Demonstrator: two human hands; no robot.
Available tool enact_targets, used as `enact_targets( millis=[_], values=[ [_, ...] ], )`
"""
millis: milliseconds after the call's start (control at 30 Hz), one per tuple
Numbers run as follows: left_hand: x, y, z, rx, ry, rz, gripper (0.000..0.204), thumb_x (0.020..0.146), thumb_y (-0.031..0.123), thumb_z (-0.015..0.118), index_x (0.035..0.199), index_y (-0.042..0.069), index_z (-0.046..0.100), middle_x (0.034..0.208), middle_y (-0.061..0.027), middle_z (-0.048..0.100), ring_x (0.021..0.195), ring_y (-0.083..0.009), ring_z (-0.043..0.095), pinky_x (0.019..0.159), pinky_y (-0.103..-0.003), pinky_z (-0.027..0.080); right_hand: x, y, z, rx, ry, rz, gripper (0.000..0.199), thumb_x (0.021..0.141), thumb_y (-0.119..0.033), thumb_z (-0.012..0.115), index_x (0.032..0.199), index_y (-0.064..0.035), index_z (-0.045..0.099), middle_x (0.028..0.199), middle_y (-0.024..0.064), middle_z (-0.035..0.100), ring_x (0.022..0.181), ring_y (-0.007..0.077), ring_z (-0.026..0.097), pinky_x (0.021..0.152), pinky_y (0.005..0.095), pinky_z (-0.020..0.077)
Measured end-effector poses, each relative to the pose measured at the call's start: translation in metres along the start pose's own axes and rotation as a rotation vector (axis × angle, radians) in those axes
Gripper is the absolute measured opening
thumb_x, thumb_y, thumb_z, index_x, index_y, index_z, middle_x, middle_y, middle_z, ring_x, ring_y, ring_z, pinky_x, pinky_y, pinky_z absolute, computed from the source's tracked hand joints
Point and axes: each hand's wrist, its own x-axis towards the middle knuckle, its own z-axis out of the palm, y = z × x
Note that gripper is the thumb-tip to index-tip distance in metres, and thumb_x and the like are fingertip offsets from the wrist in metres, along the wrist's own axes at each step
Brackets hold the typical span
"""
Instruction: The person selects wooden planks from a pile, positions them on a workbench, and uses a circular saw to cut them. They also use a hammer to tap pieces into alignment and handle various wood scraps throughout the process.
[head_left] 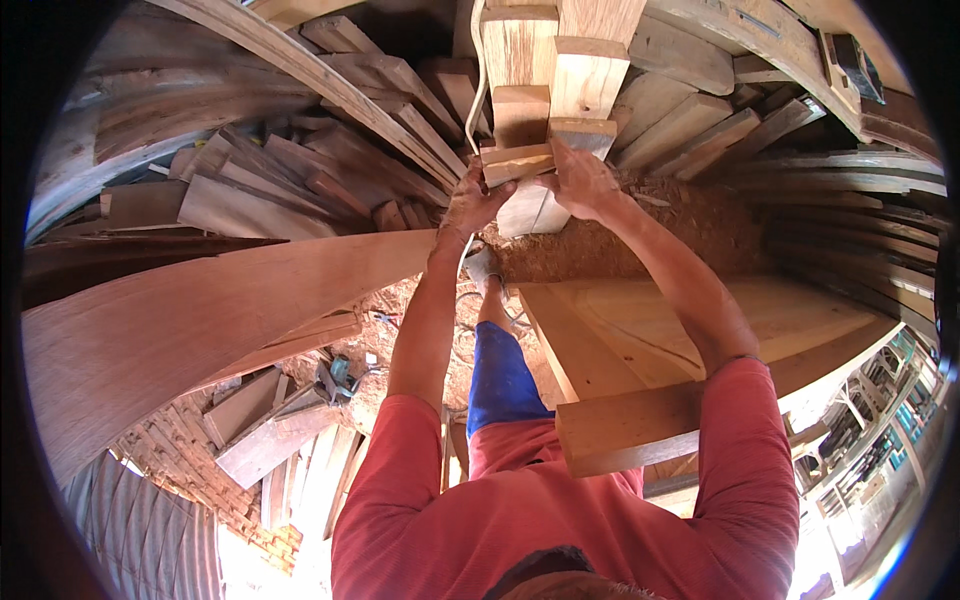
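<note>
Corrugated sheet (145,525), grey, stood at lower left; one broad plank (220,300), above it; stacked offcuts (265,200), rough, behind. Left hand (468,208): fingers closed on the near-left end of a short wooden block (518,163), which lay before pale timbers (590,82). Right hand (590,188): fingers bent round its right end. Floor (640,240), shavings-strewn. Wooden panel (660,320), smooth, lay right; layered boards (850,215) lined the far right.

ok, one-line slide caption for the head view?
Left hand and right hand hold a short wooden block by pale timbers, with lumber piled on either side.
</note>
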Motion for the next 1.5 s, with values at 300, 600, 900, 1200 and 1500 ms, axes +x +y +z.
enact_targets(
  millis=[300,600,900,1200,1500],
  values=[
    [0.049,-0.041,-0.017,-0.006,0.18,0.145,0.1,0.09,0.06,0.074,0.16,0.006,0.028,0.153,-0.0278,0.045,0.135,-0.0392,0.053,0.107,-0.044,0.049,-0.022,0.083,-0.064,-0.137,0.092,0.311,0.061,0.105,-0.044,0.057,0.143,0.0026,0.049,0.125,0.0195,0.068,0.114,0.0342,0.067,0.101,0.0461,0.0526],
    [0.051,0.003,0.003,0.124,0.184,0.087,0.072,0.092,0.046,0.075,0.142,0.001,0.052,0.12,-0.0243,0.071,0.109,-0.0375,0.07,0.092,-0.045,0.055,0.029,0.128,0.001,0.614,0.077,0.129,0.061,0.095,-0.035,0.075,0.141,0.0002,0.056,0.13,0.0225,0.068,0.122,0.0347,0.065,0.104,0.0433,0.0511],
    [0.06,-0.025,0.002,0.234,0.188,-0.052,0.104,0.086,0.057,0.077,0.155,-0.005,0.031,0.133,-0.0349,0.06,0.128,-0.0495,0.057,0.106,-0.049,0.048,0.02,0.117,0.0,0.463,0.045,0.134,0.059,0.099,-0.042,0.068,0.143,-0.0042,0.054,0.137,0.022,0.064,0.125,0.0347,0.063,0.108,0.0448,0.0491],
    [0.005,-0.121,0.021,0.016,0.384,-0.007,0.072,0.089,0.04,0.076,0.143,0.002,0.048,0.131,-0.0223,0.056,0.12,-0.0326,0.057,0.103,-0.047,0.045,-0.044,0.084,-0.113,-0.023,-0.212,0.211,0.064,0.102,-0.043,0.06,0.142,0.0065,0.052,0.141,0.0259,0.059,0.135,0.0411,0.054,0.111,0.0478,0.0447],
    [-0.209,-0.203,0.046,0.383,-0.207,-0.483,0.071,0.087,0.049,0.079,0.13,-0.005,0.061,0.11,-0.0298,0.072,0.106,-0.0389,0.071,0.087,-0.046,0.057,-0.262,0.117,-0.226,-0.081,0.175,0.365,0.056,0.097,-0.034,0.067,0.14,-0.0016,0.057,0.132,0.0231,0.066,0.127,0.0417,0.059,0.106,0.0489,0.0464]
  ],
)
